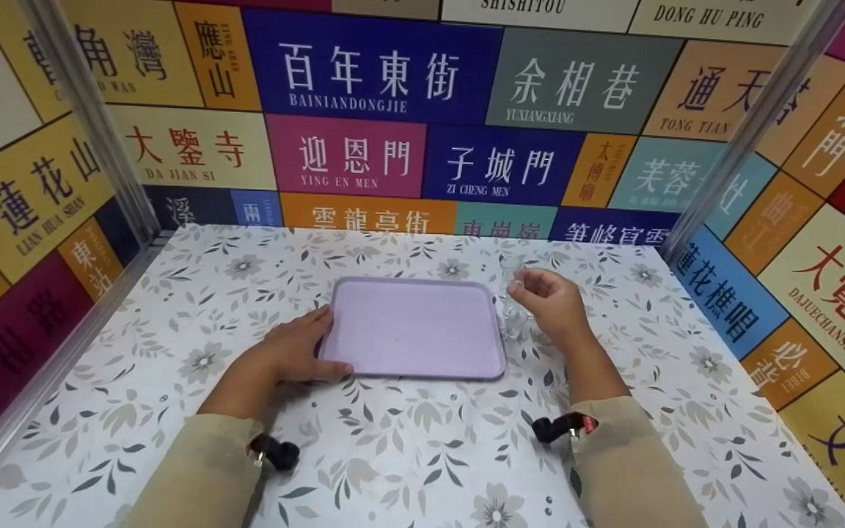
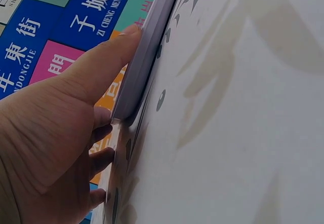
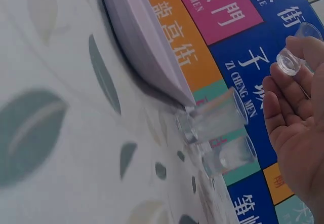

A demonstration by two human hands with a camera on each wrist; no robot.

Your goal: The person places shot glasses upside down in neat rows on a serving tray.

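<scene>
A shallow lilac tray [image 1: 414, 330] with a raised rim lies on the table. My left hand [image 1: 287, 350] rests at its near left corner, fingers along the left side and thumb against the near rim. Between thumb and fingers of my right hand [image 1: 556, 304] is a small clear shot glass [image 3: 288, 63], held up beyond the tray's right side. Two more clear shot glasses, one [image 3: 218, 118] nearer the tray and another [image 3: 230, 156] beside it, stand upright on the table in the right wrist view. From the head view they are faint against the pattern.
A white cloth with grey leaves and flowers covers the table [image 1: 393, 455]. Panels with coloured blocks of lettering [image 1: 386, 73] close off the back and both sides, with clear upright posts [image 1: 730, 139] at the corners.
</scene>
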